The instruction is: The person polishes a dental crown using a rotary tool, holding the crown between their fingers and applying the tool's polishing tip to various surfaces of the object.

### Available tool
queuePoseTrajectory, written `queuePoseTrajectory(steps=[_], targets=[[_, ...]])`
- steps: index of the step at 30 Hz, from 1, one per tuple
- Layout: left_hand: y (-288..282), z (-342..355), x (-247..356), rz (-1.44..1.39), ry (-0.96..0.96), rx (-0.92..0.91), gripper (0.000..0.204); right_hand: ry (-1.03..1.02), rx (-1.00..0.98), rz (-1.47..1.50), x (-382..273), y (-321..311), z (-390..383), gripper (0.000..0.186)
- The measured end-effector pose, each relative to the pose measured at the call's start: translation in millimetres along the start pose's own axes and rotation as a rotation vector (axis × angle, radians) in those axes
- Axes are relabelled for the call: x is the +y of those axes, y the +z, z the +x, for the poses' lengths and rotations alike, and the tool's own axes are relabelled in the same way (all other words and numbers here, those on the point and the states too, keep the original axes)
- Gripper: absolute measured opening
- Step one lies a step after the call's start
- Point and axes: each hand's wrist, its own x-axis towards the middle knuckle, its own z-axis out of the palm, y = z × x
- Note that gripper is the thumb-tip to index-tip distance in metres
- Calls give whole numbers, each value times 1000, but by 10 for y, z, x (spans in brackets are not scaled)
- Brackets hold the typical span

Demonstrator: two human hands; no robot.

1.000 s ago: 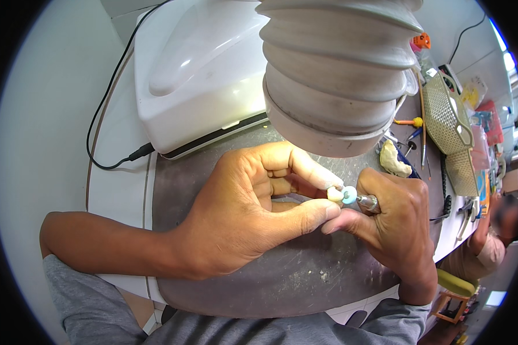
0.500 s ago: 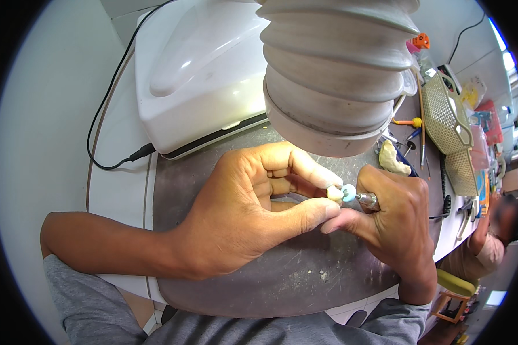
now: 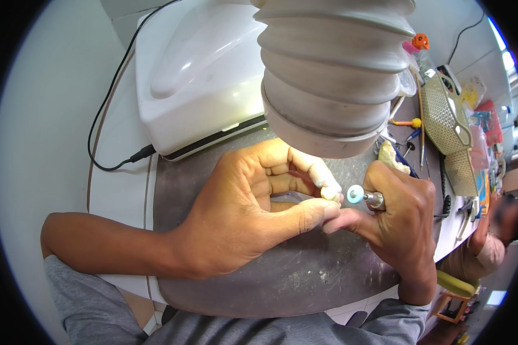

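Note:
Between the thumb and fingertips of my left hand [image 3: 244,204] is a small cream-coloured dental crown [image 3: 330,192]. My right hand [image 3: 398,213] is closed around a metal rotary handpiece [image 3: 375,200]; most of its body is hidden in the palm. A pale blue polishing wheel [image 3: 355,194] sits on its tip, a little to the right of the crown and apart from it. My right thumb reaches left and touches the left thumb's tip. Both hands are over the grey work mat [image 3: 305,282].
A ribbed white suction hose [image 3: 334,75] hangs just above the hands. Behind left stands a white box-shaped machine [image 3: 201,80] with a black cable [image 3: 106,98]. At right lie a cream plaster piece [image 3: 388,154], hand tools and a woven basket [image 3: 443,115]. Another person [image 3: 489,241] sits far right.
The blue wheel has come away from the crown, and its face now turns more toward me. The crown has tilted and shifted slightly left in my left fingers.

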Motion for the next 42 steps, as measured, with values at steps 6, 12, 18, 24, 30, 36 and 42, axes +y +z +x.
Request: queuePoseTrajectory(steps=[6, 12, 18, 24, 30, 36, 42], targets=[[25, -7, 45, -29, -38, 7, 21, 10, -15, 0, -6, 10, -4, 63], [31, -6, 41, -2, 13, -9, 19, 13, -31, -5, -18, 0, -1, 62], [39, 2, 20, -14, 20, -7, 18, 2, -14, 15, -3, 29, 4, 63], [15, -17, 66, -59, -56, 63, 25, 59, 3, 164, 44, -34, 0, 63], [24, 15, 144, -55, -60, 71, 40, -19, 97, 268, 45, -165, -9, 31], [-8, -8, 151, 55, -31, 59, 38, -46, 27, 57, -3, -86, -22, 43], [13, -29, 160, -2, -46, 38, 31, -36, -45, 91, 2, -20, -7, 55]])
